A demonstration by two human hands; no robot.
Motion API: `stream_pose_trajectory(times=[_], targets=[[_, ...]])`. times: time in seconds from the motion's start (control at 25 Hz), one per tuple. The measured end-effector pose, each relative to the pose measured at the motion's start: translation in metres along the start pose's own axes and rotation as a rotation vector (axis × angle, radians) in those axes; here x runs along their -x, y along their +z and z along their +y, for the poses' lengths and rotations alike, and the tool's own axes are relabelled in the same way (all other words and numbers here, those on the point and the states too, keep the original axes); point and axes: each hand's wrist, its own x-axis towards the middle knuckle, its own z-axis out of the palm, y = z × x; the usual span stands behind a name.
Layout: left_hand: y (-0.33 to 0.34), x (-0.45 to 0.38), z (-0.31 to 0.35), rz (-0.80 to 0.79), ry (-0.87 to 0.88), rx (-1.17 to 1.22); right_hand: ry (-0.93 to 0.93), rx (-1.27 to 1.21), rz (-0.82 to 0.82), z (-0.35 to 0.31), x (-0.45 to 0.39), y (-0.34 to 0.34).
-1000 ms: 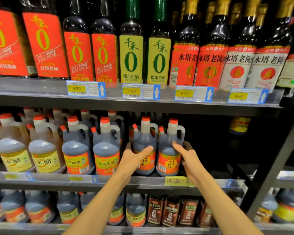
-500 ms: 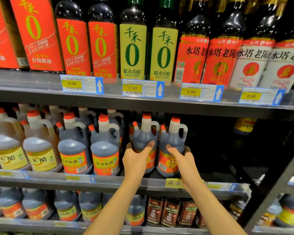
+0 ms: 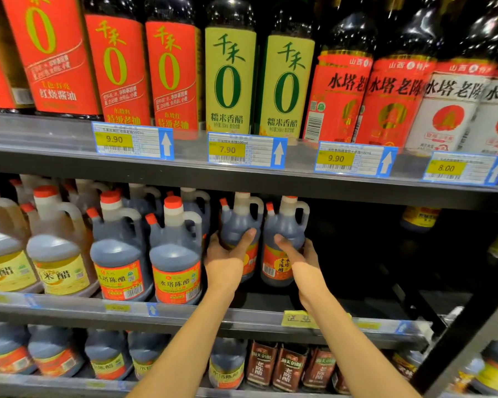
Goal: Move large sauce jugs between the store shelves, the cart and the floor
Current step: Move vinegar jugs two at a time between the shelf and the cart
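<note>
My left hand wraps one dark jug and my right hand wraps its neighbour — thumbs across the fronts, fingers curled behind. Both jugs stand side by side on the middle shelf (seemingly still resting on it), right of the red-capped row.

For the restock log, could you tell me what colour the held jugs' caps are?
Red caps, on both jugs, in the head view.
</note>
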Motion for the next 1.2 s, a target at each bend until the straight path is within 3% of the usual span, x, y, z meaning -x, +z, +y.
stream_pose_trajectory(times=[0.24, 1.2], targets=[[0.006, -0.014, -0.004, 0.031, -0.004, -0.026, 0.031, 0.076, 0.056, -0.002, -0.015, 0.013], [0.011, -0.025, -0.015, 0.081, 0.016, -0.057, 0.006, 0.105, -0.001, 0.008, -0.023, 0.015]])
